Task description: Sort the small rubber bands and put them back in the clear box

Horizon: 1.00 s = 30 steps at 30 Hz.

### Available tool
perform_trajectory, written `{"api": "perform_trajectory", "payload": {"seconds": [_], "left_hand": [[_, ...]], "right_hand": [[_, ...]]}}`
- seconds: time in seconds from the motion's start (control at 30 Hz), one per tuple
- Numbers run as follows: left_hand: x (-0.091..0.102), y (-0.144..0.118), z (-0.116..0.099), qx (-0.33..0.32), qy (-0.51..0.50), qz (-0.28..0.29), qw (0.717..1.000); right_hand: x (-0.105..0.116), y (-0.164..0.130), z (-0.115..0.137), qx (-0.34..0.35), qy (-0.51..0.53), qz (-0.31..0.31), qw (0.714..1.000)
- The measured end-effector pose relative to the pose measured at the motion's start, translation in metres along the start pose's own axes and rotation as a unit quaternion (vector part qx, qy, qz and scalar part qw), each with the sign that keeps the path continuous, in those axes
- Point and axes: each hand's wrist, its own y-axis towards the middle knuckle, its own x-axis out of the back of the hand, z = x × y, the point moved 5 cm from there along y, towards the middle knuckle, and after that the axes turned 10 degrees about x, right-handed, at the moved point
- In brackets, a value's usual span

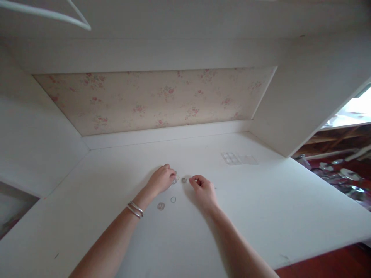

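Because the white desk [261, 216] sits inside a recess with a floral-papered back panel [150, 98] and white side walls, the work surface is shielded on three sides, and small parts laid near its middle are unlikely to roll off an edge. Both forearms reach in from the near edge and converge at the centre of the desk, which keeps the parts directly under the head camera. A clear blister-type tray [239, 158] lies flat toward the rear right, well apart from the hands; its contents cannot be told. The left hand [160, 180], which carries two silver bangles [135, 209] at the wrist, rests knuckles-up on the surface with the fingers curled narrow, the fingertips touching a small cluster of metal rings [175, 178]; whether a ring is actually pinched cannot be told. The right hand [204, 190] lies just beside it, thumb and forefinger closed together as if on something very small, though any item between them is too small to confirm. One loose ring [184, 180] sits on the desk between the two hands. Two further rings [160, 206] [173, 199] lie nearer the person, just beside the left wrist, set apart from the cluster being handled.
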Motion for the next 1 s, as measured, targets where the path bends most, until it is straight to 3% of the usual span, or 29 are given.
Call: {"api": "perform_trajectory", "payload": {"seconds": [0.17, 0.3, 0.47, 0.57, 0.7, 0.8, 0.9, 1.0], "left_hand": [[0.015, -0.012, 0.009, 0.042, -0.053, -0.057, 0.996], [0.027, -0.046, 0.017, 0.031, -0.085, -0.083, 0.992], [0.024, -0.097, 0.025, 0.022, -0.114, -0.070, 0.991], [0.017, -0.116, 0.032, 0.028, -0.137, -0.069, 0.988], [0.006, -0.124, 0.040, 0.031, -0.164, -0.044, 0.985], [0.003, -0.124, 0.042, 0.013, -0.161, -0.042, 0.986], [0.006, -0.124, 0.041, -0.002, -0.141, -0.062, 0.988], [0.008, -0.126, 0.038, -0.016, -0.109, -0.074, 0.991]], "right_hand": [[-0.001, 0.000, 0.000, 0.004, 0.002, 0.005, 1.000], [-0.001, 0.000, 0.001, 0.004, -0.005, 0.011, 1.000], [0.001, -0.002, 0.004, 0.008, -0.016, 0.017, 1.000], [-0.004, -0.011, 0.016, 0.061, -0.009, 0.074, 0.995], [-0.018, -0.031, 0.043, 0.182, -0.034, 0.212, 0.960], [-0.027, -0.041, 0.054, 0.231, -0.074, 0.283, 0.928], [-0.033, -0.042, 0.056, 0.241, -0.138, 0.290, 0.916], [-0.038, -0.036, 0.051, 0.202, -0.207, 0.244, 0.925]]}}
